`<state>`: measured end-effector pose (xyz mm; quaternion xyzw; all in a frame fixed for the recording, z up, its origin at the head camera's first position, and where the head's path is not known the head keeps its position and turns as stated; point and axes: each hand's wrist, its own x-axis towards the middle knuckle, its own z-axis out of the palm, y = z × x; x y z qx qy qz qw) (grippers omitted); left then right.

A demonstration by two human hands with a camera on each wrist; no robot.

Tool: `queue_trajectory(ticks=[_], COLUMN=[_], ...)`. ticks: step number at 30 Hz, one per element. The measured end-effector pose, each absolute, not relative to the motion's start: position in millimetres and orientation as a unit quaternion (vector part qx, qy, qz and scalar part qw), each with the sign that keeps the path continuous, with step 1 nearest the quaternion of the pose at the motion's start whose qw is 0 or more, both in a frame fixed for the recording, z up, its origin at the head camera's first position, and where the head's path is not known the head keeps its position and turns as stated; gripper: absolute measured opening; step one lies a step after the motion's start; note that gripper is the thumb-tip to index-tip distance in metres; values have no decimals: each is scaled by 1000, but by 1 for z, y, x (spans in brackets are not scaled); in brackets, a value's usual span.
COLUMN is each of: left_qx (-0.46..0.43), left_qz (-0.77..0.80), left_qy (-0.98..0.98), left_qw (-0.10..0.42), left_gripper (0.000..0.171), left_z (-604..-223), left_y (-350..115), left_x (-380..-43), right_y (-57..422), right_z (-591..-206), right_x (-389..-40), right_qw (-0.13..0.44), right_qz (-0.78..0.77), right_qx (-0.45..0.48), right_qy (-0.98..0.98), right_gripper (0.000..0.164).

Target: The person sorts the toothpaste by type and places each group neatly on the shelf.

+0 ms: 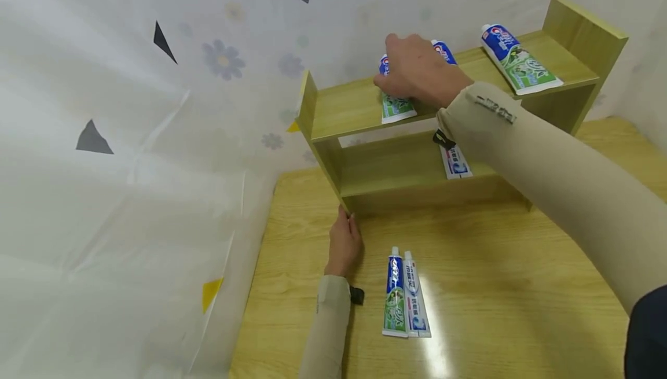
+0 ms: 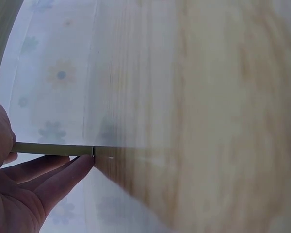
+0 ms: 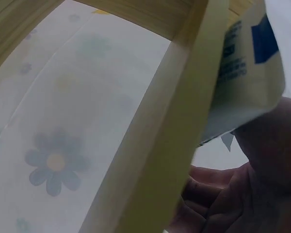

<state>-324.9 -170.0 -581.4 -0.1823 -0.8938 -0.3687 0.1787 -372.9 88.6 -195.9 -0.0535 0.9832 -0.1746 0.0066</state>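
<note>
My right hand (image 1: pixel 417 69) reaches over the top board of a small wooden shelf (image 1: pixel 344 110). It holds a blue and green toothpaste tube (image 1: pixel 398 110) between thumb and fingers, covering much of it. In the right wrist view, that tube (image 3: pixel 252 63) shows its pale back beside the thumb. Partly behind the hand is another blue tube (image 1: pixel 443 52). Low on the shelf's left side, my left hand (image 1: pixel 344 246) grips the upright panel; in the left wrist view the panel (image 2: pixel 53 149) passes between thumb and fingers.
A larger blue and green tube (image 1: pixel 521 61) lies at the top board's right. One white tube (image 1: pixel 454 162) sits on the lower board, partly hidden by the sleeve. On the table (image 1: pixel 469 286), a blue-green tube (image 1: pixel 395 295) and a white tube (image 1: pixel 415 298) lie side by side.
</note>
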Motion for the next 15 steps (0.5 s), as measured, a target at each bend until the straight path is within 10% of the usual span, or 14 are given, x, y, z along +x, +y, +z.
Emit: queue_trajectory(ticks=[15], left_qx=[-188], left_qz=[-354], left_qy=[-896], left_qw=[194], left_gripper=[34], left_z=[-614], left_y=[-168], left_x=[-348], right_y=[119], right_z=[-199], right_x=[-307], right_qw=[-157], right_qz=[-209], right_qx=[-74], right_qy=[962], right_gripper=[75])
